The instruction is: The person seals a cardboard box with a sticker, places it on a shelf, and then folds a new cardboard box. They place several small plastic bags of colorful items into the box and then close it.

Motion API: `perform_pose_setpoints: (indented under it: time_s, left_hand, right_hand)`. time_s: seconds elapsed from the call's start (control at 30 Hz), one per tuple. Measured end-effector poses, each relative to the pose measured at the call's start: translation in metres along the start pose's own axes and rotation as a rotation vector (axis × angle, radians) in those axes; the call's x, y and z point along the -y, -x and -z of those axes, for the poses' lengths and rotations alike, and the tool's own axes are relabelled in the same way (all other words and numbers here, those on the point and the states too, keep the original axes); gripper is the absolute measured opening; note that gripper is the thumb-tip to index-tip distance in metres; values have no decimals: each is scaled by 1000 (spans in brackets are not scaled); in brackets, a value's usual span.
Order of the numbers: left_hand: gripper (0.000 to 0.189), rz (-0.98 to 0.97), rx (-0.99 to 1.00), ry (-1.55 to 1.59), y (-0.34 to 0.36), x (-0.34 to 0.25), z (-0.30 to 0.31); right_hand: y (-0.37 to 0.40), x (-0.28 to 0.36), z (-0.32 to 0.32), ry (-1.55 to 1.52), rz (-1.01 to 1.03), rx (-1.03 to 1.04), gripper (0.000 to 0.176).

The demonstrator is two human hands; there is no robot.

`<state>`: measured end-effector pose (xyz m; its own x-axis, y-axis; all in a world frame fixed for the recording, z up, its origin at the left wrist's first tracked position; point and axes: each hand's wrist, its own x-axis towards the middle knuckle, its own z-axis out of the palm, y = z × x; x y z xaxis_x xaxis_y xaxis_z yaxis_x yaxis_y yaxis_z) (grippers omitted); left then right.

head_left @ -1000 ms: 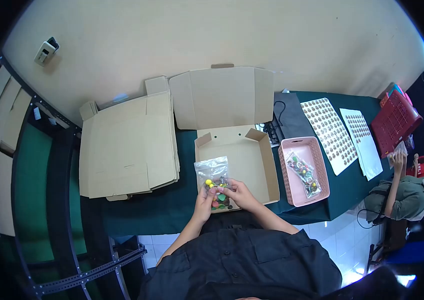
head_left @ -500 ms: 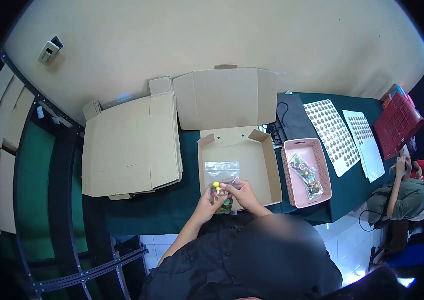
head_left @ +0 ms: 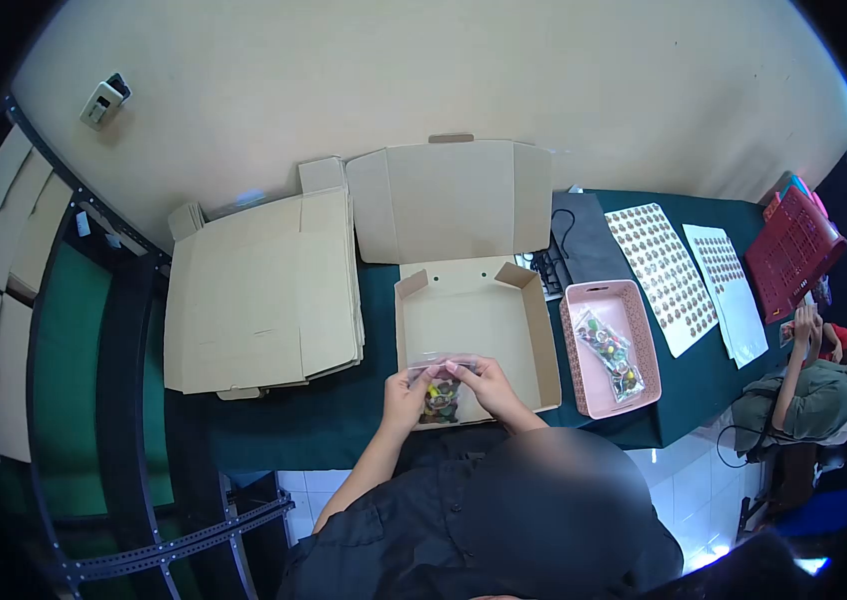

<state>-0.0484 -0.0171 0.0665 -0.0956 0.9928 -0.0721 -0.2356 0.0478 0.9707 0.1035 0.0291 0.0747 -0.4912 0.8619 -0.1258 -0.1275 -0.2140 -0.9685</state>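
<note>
At the near edge of the open cardboard box (head_left: 466,318), you are holding a clear bag (head_left: 440,392) of coloured pieces between your left hand (head_left: 405,394) and right hand (head_left: 490,386), fingers (head_left: 463,369) pinching its top shut. Just right of the box on the green bench (head_left: 339,415), a pink basket (head_left: 609,288) is holding another bag (head_left: 606,345).

Head-worn fisheye, steeply down over table (head_left: 324,420).

Both hands, left hand (head_left: 406,396) and right hand (head_left: 484,385), pinch a clear bag (head_left: 440,390) (coloured pieces inside) over the open box (head_left: 474,318).
</note>
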Motion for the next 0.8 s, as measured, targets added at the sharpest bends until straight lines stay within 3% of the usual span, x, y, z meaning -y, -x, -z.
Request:
perform_pose_setpoints:
  time_s: [0.17, 0.3, 0.33, 0.43, 0.47, 0.53, 0.63, 0.67, 0.8]
  left_hand:
    - [35, 18, 23, 191, 8, -6, 4]
    - [41, 35, -45, 272, 7, 2, 15]
    - [42, 17, -109, 227, 6, 3, 18]
    - [43, 50, -51, 78, -1, 3, 28]
    - [43, 39, -46, 75, -2, -4, 25]
    - [42, -178, -226, -27, -2, -21, 14]
    - [42, -184, -171, -84, 4, -15, 11]
    - [41, -209, -142, -93, 5, -7, 9]
    - [45, -265, -129, 15, 5, 1, -11]
  right_hand:
    - [3, 27, 6, -51, -94, 294, 36]
    - [2, 29, 8, 3, -108, 355, 40]
    - [1, 24, 5, -14, -110, 341, 40]
    - [-4, 7, 2, 0, -35, 306, 38]
    - [-6, 8, 0, 6, -10, 188, 40]
    - [-9, 12, -1, 27, 30, -15, 42]
    - [-7, 18, -11, 115, 77, -108, 42]
    - [-12, 7, -5, 431, 271, -66, 38]
    - [-7, 15, -25, 552, 505, -33, 35]
